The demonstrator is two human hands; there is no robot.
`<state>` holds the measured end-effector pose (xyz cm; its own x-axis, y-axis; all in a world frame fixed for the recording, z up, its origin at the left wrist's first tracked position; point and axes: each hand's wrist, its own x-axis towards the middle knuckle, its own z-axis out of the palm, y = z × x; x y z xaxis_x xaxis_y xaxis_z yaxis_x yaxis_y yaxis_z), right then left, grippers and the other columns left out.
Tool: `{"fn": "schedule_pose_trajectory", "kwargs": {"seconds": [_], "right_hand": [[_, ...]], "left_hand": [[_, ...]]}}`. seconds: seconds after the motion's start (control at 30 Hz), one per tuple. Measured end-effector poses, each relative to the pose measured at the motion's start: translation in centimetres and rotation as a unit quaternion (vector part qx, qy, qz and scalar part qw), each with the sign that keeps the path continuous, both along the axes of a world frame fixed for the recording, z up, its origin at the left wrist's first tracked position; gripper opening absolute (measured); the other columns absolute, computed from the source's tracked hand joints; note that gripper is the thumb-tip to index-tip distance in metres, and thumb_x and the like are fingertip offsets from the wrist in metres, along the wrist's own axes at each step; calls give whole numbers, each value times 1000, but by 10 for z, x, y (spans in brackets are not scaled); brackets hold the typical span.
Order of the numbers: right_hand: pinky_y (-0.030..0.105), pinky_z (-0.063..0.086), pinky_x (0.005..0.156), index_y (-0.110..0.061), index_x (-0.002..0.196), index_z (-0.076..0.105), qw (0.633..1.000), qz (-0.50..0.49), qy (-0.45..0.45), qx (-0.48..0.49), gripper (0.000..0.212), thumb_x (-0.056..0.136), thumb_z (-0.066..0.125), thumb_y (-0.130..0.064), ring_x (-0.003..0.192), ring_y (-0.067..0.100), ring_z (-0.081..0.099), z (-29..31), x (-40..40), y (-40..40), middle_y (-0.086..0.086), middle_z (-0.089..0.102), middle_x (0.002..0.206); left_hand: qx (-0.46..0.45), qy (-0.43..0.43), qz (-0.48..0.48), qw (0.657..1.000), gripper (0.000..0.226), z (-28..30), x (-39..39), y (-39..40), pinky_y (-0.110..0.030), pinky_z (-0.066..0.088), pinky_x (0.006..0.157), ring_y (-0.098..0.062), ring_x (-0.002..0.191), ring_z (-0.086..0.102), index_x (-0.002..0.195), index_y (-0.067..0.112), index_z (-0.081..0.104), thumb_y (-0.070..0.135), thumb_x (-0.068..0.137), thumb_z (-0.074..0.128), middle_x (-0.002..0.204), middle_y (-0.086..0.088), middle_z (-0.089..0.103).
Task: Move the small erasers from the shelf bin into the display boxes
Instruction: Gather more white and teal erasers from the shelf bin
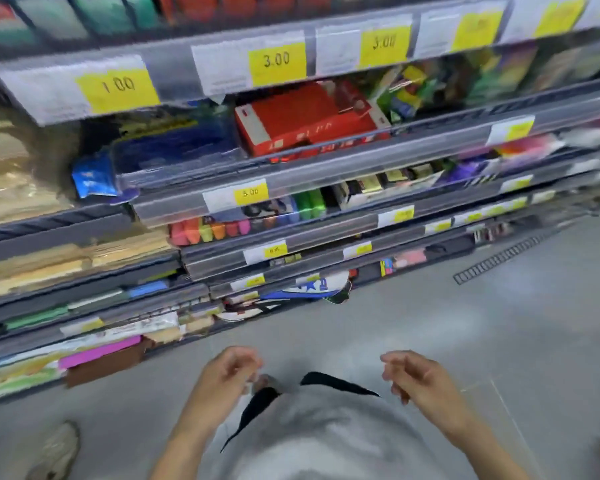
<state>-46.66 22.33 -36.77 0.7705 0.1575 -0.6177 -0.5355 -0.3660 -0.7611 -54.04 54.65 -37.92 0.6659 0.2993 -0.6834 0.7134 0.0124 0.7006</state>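
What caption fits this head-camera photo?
Both hands hover empty below stocked stationery shelves with yellow price tags.

On the top shelf rail, a yellow price tag (118, 86) at ten o'clock reads "1.00". Two more yellow tags along the same rail, at twelve o'clock (277, 60) and one o'clock (384, 43), each read "3.00". The lower tags and the red box's print are too blurred to read.

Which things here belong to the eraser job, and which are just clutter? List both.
Job:
left hand, loosely curled, seemingly empty
right hand, loosely curled, seemingly empty
red box on the shelf, possibly a display box

Clutter:
highlighters
blue packet
price tags
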Motion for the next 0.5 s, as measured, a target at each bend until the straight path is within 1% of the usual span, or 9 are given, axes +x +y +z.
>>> {"fn": "schedule_pose_trajectory", "kwargs": {"seconds": [0.07, 0.17, 0.23, 0.27, 0.37, 0.43, 0.5], "right_hand": [[27, 47, 55, -10, 101, 73, 999, -32, 28, -14, 11, 96, 64, -6, 60, 15, 59, -9, -15, -28, 9, 71, 79], [25, 48, 54, -10, 102, 73, 995, -78, 47, -27, 11, 97, 63, -8, 60, 14, 60, -18, -33, -68, 16, 72, 88], [25, 49, 56, -11, 103, 72, 994, -90, 54, -32, 12, 98, 61, -8, 61, 13, 60, -22, -41, -95, 14, 73, 89], [26, 50, 58, -13, 103, 72, 994, -93, 54, -32, 13, 98, 61, -9, 62, 12, 61, -24, -44, -108, 11, 73, 88], [32, 51, 63, -19, 104, 72, 993, -107, 36, -21, 15, 99, 60, -12, 68, 14, 63, -27, -42, -142, 6, 74, 88], [31, 51, 63, -21, 103, 72, 992, -127, 17, -3, 14, 98, 61, -14, 70, 14, 63, -24, -32, -160, 5, 73, 89], [29, 50, 62, -20, 102, 73, 988, -154, -9, 12, 15, 97, 62, -11, 69, 14, 64, -16, -20, -177, 5, 73, 88]], "left_hand": [[3, 13, -14, 1000, 12, -1, 3, -16, -28, 55, 74, -16, 79, 71, 100, 17, 73, 9, 100, 65, 95, -5, 80], [8, 22, -47, 999, 9, 2, 15, -49, -27, 55, 76, -19, 89, 74, 105, 15, 73, 12, 100, 66, 99, -3, 80], [10, 27, -65, 997, 10, 4, 24, -76, -30, 55, 79, -23, 92, 73, 107, 14, 72, 12, 101, 64, 100, -3, 80], [11, 27, -77, 997, 10, 5, 27, -90, -31, 55, 80, -23, 90, 72, 108, 15, 72, 13, 102, 64, 99, -3, 80], [15, 30, -114, 993, 9, 5, 35, -129, -31, 55, 80, -21, 86, 70, 107, 16, 72, 17, 101, 65, 98, -5, 79], [21, 31, -138, 990, 9, 2, 42, -152, -28, 55, 79, -17, 89, 73, 107, 19, 72, 19, 101, 66, 99, 1, 80], [23, 31, -163, 986, 10, -1, 51, -172, -26, 53, 77, -13, 89, 74, 109, 20, 71, 20, 102, 64, 99, 6, 80]]}}
